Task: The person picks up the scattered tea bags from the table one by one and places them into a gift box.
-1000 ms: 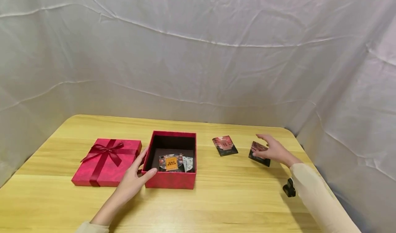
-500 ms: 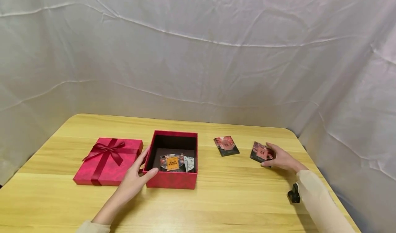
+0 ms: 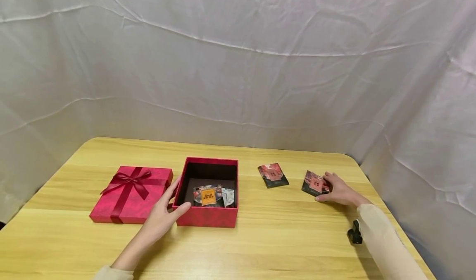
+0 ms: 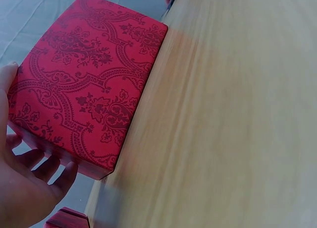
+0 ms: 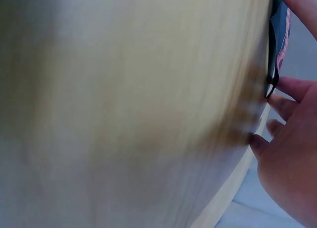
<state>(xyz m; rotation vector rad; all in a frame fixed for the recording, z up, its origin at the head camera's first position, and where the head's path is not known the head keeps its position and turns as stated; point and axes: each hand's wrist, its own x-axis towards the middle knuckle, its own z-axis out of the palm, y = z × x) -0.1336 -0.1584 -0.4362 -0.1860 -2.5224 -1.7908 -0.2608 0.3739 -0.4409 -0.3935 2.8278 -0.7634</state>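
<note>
In the head view, my left hand [image 3: 160, 213] holds the near-left corner of an open red gift box [image 3: 208, 218]. Its thumb lies at the front rim, its fingers along the left side. The left wrist view shows fingertips against the patterned red box [image 4: 89, 74]. Inside lie an orange-labelled printed packet [image 3: 208, 195] and a pale patterned piece [image 3: 229, 197]. Farther right, my right hand [image 3: 340, 193] grips the right end of a flat black-and-red packet [image 3: 314, 183], which lies on the table. In the right wrist view, a fingertip meets the dark packet's edge [image 5: 275, 44].
A similar black-and-red packet [image 3: 273, 175] lies between the box and my right hand. The red lid [image 3: 128, 195] with its ribbon bow rests left of the box. A small black object [image 3: 355, 232] is by the right sleeve. A pale curtain [image 3: 238, 77] hangs behind the table.
My right hand has shifted from over the packet to its right end, the thumb now at the near edge. My left hand stays on the box.
</note>
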